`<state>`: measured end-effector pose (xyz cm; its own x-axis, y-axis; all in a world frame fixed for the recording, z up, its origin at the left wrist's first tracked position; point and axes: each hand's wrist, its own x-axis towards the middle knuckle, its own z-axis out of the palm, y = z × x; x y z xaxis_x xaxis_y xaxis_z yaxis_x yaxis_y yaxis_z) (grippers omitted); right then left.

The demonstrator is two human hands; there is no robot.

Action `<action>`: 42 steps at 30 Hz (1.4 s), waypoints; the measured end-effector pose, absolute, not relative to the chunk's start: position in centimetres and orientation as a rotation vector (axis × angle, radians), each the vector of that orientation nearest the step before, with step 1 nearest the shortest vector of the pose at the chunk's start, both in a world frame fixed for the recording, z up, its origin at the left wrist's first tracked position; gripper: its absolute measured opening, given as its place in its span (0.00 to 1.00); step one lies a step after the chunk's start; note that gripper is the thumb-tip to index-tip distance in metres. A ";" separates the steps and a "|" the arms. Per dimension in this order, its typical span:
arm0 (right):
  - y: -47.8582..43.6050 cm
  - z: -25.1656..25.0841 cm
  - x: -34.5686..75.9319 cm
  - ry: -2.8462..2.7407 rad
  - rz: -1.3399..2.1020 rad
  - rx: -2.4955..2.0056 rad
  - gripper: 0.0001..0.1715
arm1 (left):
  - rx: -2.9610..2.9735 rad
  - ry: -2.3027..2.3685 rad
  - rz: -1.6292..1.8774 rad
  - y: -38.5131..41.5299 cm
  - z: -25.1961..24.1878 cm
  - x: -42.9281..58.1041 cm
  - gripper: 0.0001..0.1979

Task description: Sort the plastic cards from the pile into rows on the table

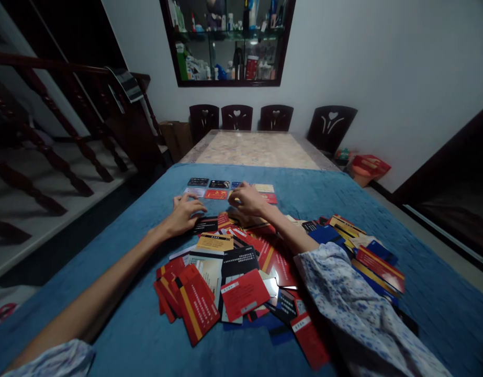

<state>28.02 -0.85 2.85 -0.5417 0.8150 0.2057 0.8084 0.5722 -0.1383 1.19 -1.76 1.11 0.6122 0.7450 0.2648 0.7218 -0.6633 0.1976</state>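
A loose heap of plastic cards (241, 272), red, black, blue and yellow, lies on a blue cloth (119, 335) in front of me. Beyond the heap, two short rows of cards (215, 188) are laid out side by side. My left hand (185, 213) rests palm down at the heap's far edge, fingers spread, touching a black card (205, 225). My right hand (247, 199) reaches over the laid-out rows with fingers curled down onto a card there; whether it grips that card is hidden.
The blue cloth covers the near part of a long marble-topped table (257, 149). Dark chairs (236, 117) stand at its far end under a wall cabinet (227, 42) of bottles. A wooden stair railing (68, 104) runs on the left. Red boxes (369, 166) sit on the floor at right.
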 end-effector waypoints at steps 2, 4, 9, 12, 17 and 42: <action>-1.0 2.7 27.4 -2.571 0.069 -1.300 0.11 | 2.751 1.265 0.478 -2.4 1.2 0.6 0.14; -1.3 2.7 26.8 -2.600 0.090 -1.256 0.12 | 2.743 1.268 0.447 -2.9 1.3 0.1 0.15; -2.1 2.7 25.0 -2.751 0.123 -1.112 0.17 | 2.735 1.232 0.393 -3.9 1.6 -1.0 0.15; -2.7 2.6 24.1 -2.789 0.130 -1.063 0.21 | 2.729 1.187 0.335 -4.2 1.8 -1.5 0.16; -2.9 1.9 23.7 -2.842 0.151 -1.014 0.23 | 2.733 1.142 0.231 -4.5 1.9 -1.6 0.17; -3.3 1.3 23.7 -2.742 0.232 -0.935 0.19 | 2.754 1.039 0.331 -4.0 1.1 -1.8 0.16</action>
<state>23.68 -3.29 1.25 -0.7681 0.6174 0.1696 0.5803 0.7832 -0.2234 -1.81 -4.04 1.08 0.7312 0.6670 0.1433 0.6271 -0.7398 0.2438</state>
